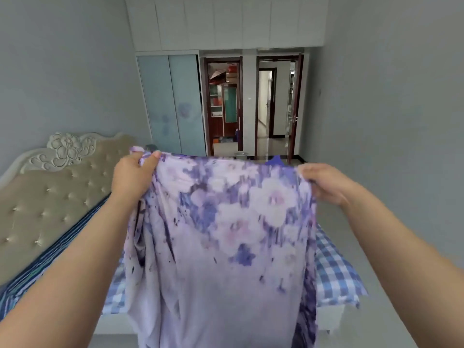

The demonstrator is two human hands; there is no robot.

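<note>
Fabric hangs from two raised hands: a purple floral garment (226, 242), stretched wide and drooping straight down from the fingers. The left hand (133, 175) pinches one top corner between thumb and curled fingers; the right hand (325, 184) grips the other, fingers curled round the cloth. Beneath the fingers lies a checked sheet (334, 270). Left of them is a tufted headboard (50, 197). Far beyond the fingertips a small bin (240, 154) stands by a doorway, its contents impossible to tell, beside a wardrobe (170, 104) with closed doors.

The garment (226, 234) hung between the left hand (133, 174) and right hand (324, 184), before the bed (336, 275); the headboard (50, 197) stood left, the wardrobe (170, 104) behind.
</note>
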